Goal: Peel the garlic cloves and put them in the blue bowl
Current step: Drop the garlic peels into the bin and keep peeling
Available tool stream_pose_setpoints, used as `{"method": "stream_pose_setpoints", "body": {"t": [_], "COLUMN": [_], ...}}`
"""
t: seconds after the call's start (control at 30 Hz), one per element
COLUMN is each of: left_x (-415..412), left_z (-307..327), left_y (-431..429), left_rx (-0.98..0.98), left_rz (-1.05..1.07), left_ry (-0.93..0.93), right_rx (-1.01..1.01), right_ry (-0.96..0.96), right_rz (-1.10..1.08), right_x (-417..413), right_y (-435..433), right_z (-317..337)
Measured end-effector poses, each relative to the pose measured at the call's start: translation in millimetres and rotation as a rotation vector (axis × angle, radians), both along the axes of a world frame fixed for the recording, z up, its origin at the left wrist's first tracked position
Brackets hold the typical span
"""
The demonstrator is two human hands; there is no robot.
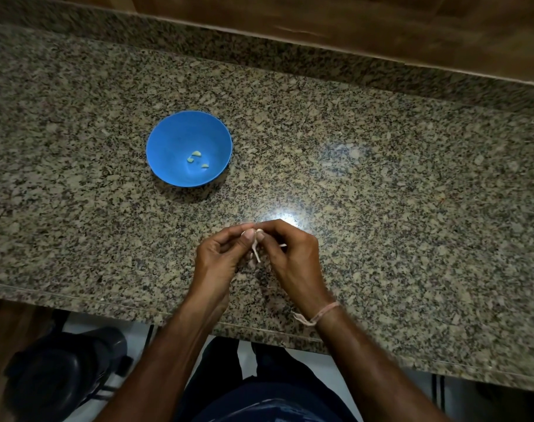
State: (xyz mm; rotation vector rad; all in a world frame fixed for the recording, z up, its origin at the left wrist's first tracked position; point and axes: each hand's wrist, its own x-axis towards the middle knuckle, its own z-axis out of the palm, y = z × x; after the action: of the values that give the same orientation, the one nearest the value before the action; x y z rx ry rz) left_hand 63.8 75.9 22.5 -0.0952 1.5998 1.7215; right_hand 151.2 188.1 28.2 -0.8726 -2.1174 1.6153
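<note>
A small pale garlic clove [250, 234] with papery skin trailing down sits pinched between the fingers of the left hand [218, 258] and right hand [293, 257] — both curled around it, above the near speckled granite tabletop [381, 178]. Farther left stands the round blue plastic bowl [168, 138] — three peeled cloves [196, 153] inside.

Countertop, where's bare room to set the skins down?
Bare granite lies right of the blue bowl, out to the countertop right end, and left of the left hand. It's crowded only where both hands pinch the garlic; right hand.
</note>
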Motion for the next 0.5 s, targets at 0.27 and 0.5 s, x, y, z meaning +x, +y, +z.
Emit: {"method": "stream_pose_setpoints", "body": {"t": [0.27, 0.5], "left_x": [-23, -25], "left_z": [-27, -45], "left_y": [1, -3], "left_rx": [-0.445, -0.619], "left_rz": [-0.151, -0.288], "left_ry": [0.591, 0.952], "right_rx": [-0.087, -0.049], "right_ry": [-0.172, -0.216], "right_rz": [-0.063, -0.049], "right_x": [13, 16], "right_y": [10, 5], "right_z": [-35, -41]}}
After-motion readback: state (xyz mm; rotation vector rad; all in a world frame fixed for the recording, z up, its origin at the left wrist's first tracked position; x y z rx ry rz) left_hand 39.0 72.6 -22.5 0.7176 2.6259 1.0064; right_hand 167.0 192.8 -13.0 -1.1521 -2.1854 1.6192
